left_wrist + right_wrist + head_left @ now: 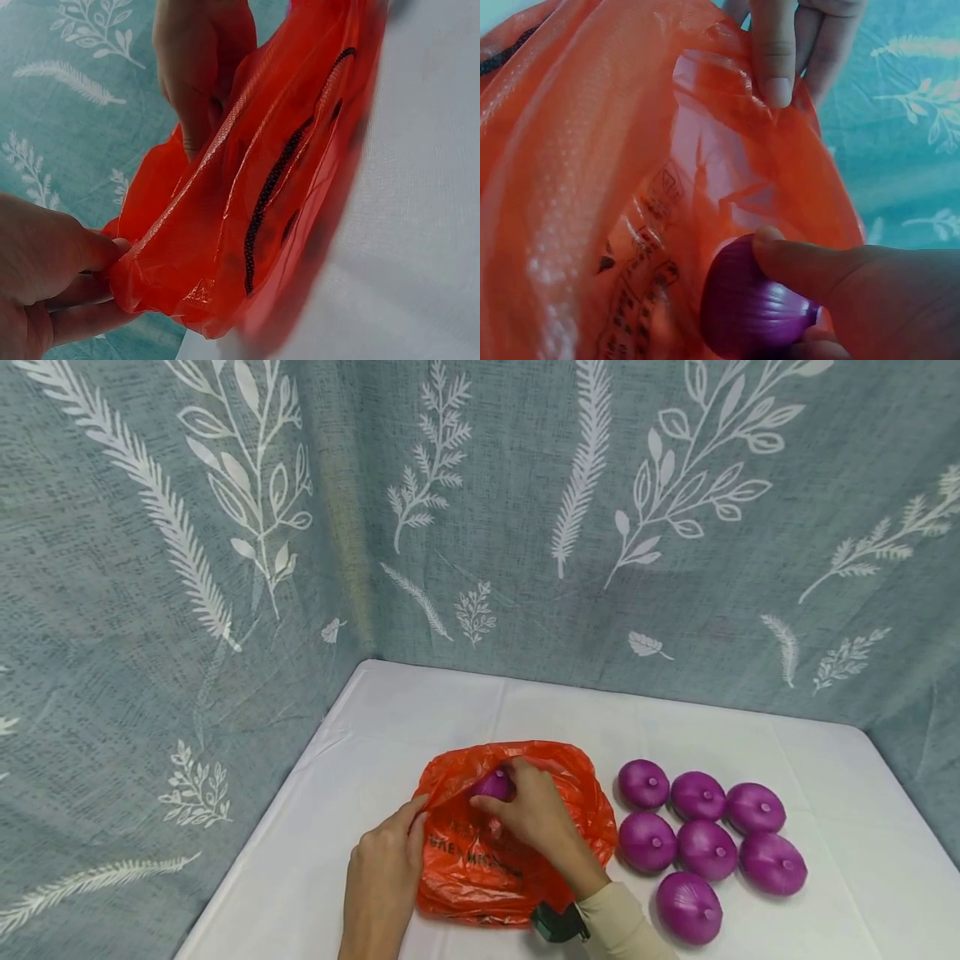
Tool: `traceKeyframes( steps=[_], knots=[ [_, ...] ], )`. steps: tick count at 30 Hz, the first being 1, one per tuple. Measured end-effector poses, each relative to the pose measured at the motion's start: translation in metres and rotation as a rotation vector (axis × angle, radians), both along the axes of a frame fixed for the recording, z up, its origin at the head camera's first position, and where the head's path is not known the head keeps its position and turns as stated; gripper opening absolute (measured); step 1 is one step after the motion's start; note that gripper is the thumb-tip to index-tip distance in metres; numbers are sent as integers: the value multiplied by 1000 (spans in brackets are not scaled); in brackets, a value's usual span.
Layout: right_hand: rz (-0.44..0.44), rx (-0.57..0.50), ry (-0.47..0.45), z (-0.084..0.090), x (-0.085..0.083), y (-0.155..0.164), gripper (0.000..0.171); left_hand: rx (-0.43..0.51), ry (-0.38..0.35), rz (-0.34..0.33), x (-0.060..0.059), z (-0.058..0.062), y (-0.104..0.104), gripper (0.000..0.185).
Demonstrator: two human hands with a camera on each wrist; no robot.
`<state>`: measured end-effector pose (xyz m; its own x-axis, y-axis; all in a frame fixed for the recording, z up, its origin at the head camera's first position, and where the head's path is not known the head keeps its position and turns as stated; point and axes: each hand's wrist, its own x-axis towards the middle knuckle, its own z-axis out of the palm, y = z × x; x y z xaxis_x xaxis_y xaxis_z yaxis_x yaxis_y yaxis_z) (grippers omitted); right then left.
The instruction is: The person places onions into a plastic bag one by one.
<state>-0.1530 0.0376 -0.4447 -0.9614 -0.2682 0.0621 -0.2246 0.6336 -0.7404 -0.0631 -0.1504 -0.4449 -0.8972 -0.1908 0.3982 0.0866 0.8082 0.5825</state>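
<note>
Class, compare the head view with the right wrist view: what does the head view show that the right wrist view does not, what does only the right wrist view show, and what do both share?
Only the head view shows the seven purple onions lying loose on the white table to the right of the bag, and the leaf-patterned curtain behind.

Only the right wrist view shows the inside of the bag, with its printing seen through the plastic.

Both show the orange plastic bag, the left hand holding its rim open, and the right hand holding a purple onion at its mouth.
</note>
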Motion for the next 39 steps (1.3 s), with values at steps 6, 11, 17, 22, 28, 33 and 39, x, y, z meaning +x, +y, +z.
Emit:
traceKeyframes(
  steps=[6,11,17,22,28,33,39],
  knots=[
    [-5,-107,51,-10,-2,-5,49,-3,2,-8,0,0,1,25],
    [-4,-162,74,-16,-2,-11,50,-8,-1,-8,0,1,1,25],
    [-33,-167,59,-20,-2,-18,48,-4,-37,-3,1,2,2,27],
    [-54,-160,57,-22,-2,-22,48,-9,-59,2,1,4,3,28],
    [-72,-134,50,-26,1,-25,51,-19,-50,-7,2,3,2,26],
    [-64,-135,44,-25,3,-24,53,-21,13,-18,2,-1,-1,24],
    [-37,-64,-3,-13,11,-17,61,-13,30,-15,1,0,-4,25]
  ],
)
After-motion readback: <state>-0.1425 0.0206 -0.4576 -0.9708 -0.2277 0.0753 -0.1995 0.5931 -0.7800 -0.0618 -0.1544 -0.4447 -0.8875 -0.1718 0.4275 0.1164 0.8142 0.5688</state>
